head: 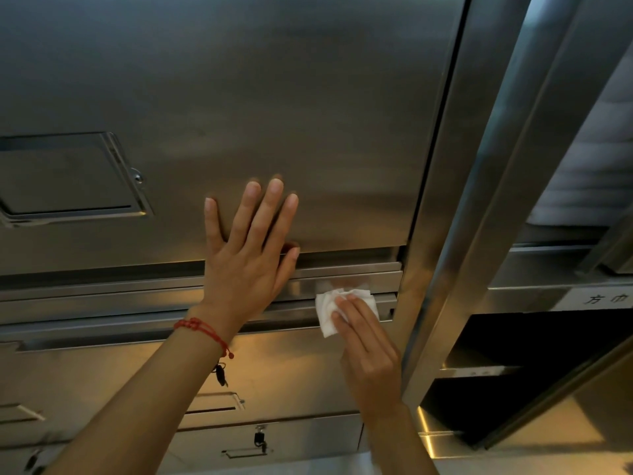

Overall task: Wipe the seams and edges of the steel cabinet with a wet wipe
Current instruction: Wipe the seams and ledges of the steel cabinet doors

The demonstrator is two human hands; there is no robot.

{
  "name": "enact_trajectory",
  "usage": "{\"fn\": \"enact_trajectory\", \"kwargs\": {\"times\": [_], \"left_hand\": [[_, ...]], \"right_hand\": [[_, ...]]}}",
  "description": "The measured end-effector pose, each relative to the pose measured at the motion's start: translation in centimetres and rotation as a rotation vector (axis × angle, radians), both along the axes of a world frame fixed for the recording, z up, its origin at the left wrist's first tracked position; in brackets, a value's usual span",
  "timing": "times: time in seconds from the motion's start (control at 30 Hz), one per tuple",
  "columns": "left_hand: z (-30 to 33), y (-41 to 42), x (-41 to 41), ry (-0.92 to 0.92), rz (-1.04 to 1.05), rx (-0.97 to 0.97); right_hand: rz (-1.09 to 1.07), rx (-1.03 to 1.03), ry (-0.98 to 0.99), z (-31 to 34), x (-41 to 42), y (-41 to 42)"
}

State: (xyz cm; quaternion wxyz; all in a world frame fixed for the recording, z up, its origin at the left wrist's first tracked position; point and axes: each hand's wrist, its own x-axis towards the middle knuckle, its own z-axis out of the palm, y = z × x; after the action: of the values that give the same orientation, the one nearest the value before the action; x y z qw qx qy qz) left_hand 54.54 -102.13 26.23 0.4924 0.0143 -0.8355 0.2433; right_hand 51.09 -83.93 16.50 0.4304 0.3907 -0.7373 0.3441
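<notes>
Wet wipe: a crumpled white wet wipe (329, 308) lies against the horizontal steel rail seam (346, 286) under the upper door, close to its right end and just left of the vertical post.
Right hand: the right hand (368, 351) presses the wipe onto the rail with straight fingers (342, 305) laid over it; the wipe's left and lower parts show past the fingers. No curl round the wipe is visible.
Left hand: the left hand (251, 250) lies flat and spread on the lower part of the upper door, fingers apart and pointing up, thumb tucked at the door's bottom edge. It holds nothing.
Wrist: a red braided cord bracelet (203, 329) circles the left wrist.
Cabinet: a brushed stainless steel cabinet (274, 97) fills the view; its large upper door carries a recessed rectangular steel handle plate (68, 176) at left.
Lower section: below the rails sit steel drawer fronts, one with a small dark key in its lock (260, 438); another dark key (221, 373) hangs just under the left forearm.
Right side: a tall vertical steel post (455, 200) borders the door; beyond it, a dark open compartment (531, 344) with a white label strip bearing characters (606, 298) above it.
</notes>
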Motion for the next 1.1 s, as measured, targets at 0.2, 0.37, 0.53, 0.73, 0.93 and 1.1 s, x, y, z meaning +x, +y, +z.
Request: {"fn": "enact_trajectory", "kwargs": {"times": [0.2, 0.37, 0.53, 0.73, 0.93, 1.1], "left_hand": [[0.0, 0.0, 0.0, 0.002, 0.004, -0.008], [0.0, 0.1, -0.1, 0.005, -0.007, -0.002], [0.0, 0.0, -0.1, 0.011, 0.008, -0.014], [-0.1, 0.0, -0.1, -0.002, 0.006, -0.004], [-0.1, -0.1, -0.2, 0.008, 0.014, -0.012], [-0.1, -0.1, -0.1, -0.005, 0.015, -0.012]], "right_hand": [[0.043, 0.056, 0.031, 0.3, 0.8, -1.4], [-0.014, 0.023, 0.0, -0.1, -0.5, 0.7], [0.015, -0.003, 0.006, 0.0, 0.1, -0.6], [-0.015, 0.01, -0.025, -0.3, -0.8, 1.2], [0.01, 0.003, -0.006, -0.2, 0.0, -0.5], [-0.007, 0.021, 0.001, -0.3, -0.8, 0.9]]}}
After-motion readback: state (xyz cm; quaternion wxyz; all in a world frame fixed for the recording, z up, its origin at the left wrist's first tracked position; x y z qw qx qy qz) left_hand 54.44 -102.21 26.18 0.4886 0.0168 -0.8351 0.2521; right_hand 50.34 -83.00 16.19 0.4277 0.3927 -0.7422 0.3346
